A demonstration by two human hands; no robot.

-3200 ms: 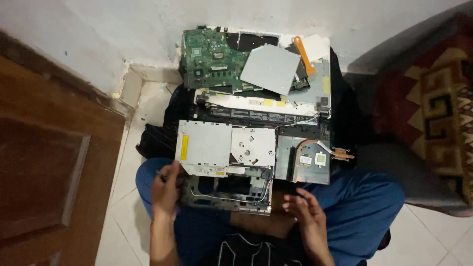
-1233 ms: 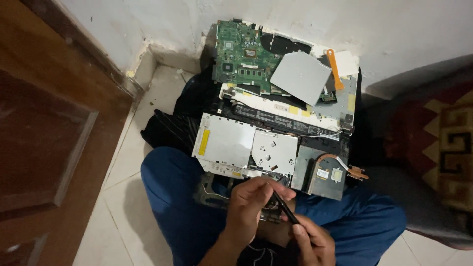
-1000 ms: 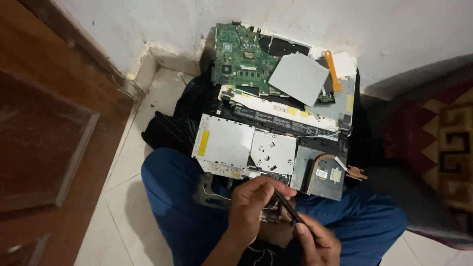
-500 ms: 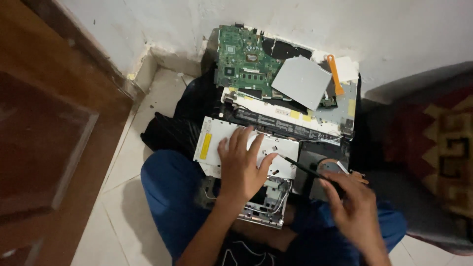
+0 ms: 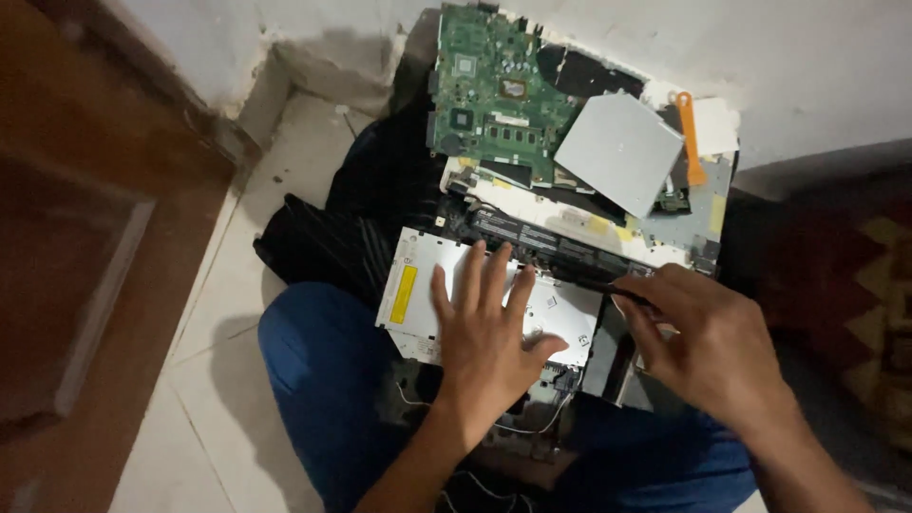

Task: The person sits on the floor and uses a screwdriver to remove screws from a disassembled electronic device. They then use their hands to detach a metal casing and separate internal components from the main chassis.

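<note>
Seated cross-legged on pale tiled floor (image 5: 228, 380), blue trousers (image 5: 313, 380), dismantled laptop chassis (image 5: 532, 418) resting across lap.

Left hand (image 5: 489, 332): open, fingers spread, palm pressed flat on silver optical drive (image 5: 418, 285). Drive lying flat over chassis, yellow label (image 5: 404, 294) near its left edge, fingertips reaching toward its far edge.

Right hand (image 5: 708, 347): closed around thin dark tool (image 5: 594, 283), pinched between thumb and fingers. Tool lying nearly level, tip pointing left, meeting far right corner of drive, just beside left fingertips. Tip contact itself too small to confirm.

Beyond the hands: long black-and-white battery strip (image 5: 570, 237) running across, touching far edge of drive. Behind it, green motherboard (image 5: 494, 95) leaning toward white wall (image 5: 807, 66). Grey square metal plate (image 5: 617, 152) tilted over right part of board. Orange plastic pry tool (image 5: 691, 138) just right of plate, standing roughly upright. Black fabric bag (image 5: 351, 218) bunched under parts at left. Thin white wires (image 5: 532, 427) showing at chassis below left wrist. Wooden door (image 5: 76, 237) at far left; patterned red rug (image 5: 855, 285) at right.
</note>
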